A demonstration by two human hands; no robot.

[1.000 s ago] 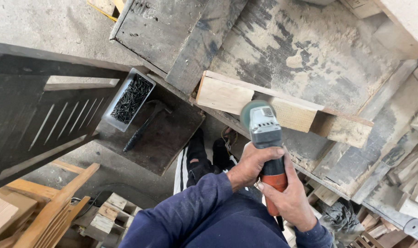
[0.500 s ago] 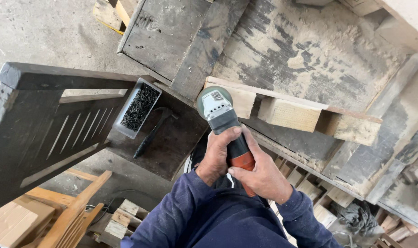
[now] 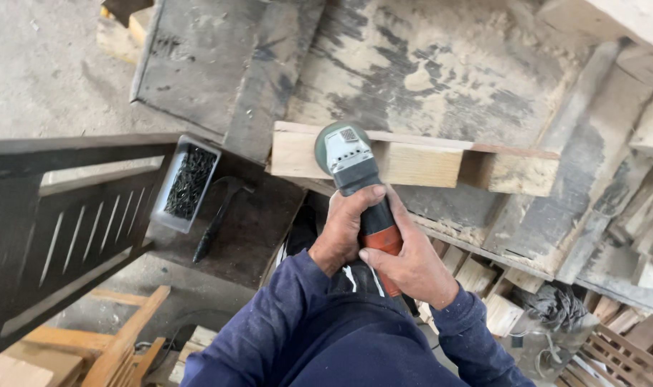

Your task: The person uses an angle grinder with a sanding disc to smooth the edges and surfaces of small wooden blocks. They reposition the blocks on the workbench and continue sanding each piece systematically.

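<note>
Both my hands grip an angle grinder (image 3: 349, 161) with a grey head and an orange-and-black body. My left hand (image 3: 346, 229) wraps the black part of the body near the head. My right hand (image 3: 412, 264) holds the orange rear part. The grinder's disc rests at the left part of a pale wooden block (image 3: 419, 161), which lies on a worn, dusty wooden bench top (image 3: 441, 79). My dark blue sleeves (image 3: 290, 330) fill the lower middle of the view.
A grey tray of dark nails (image 3: 188, 183) and a hammer (image 3: 219, 218) sit on a dark board at left. A dark slatted wooden frame (image 3: 61, 215) stands further left. Wood offcuts (image 3: 498, 308) lie under the bench, and pale wooden pieces (image 3: 90, 351) at lower left.
The grinder and both hands have shifted along the pale block as the view swung; the disc now sits at the block's left part. Both hands keep their grip.
</note>
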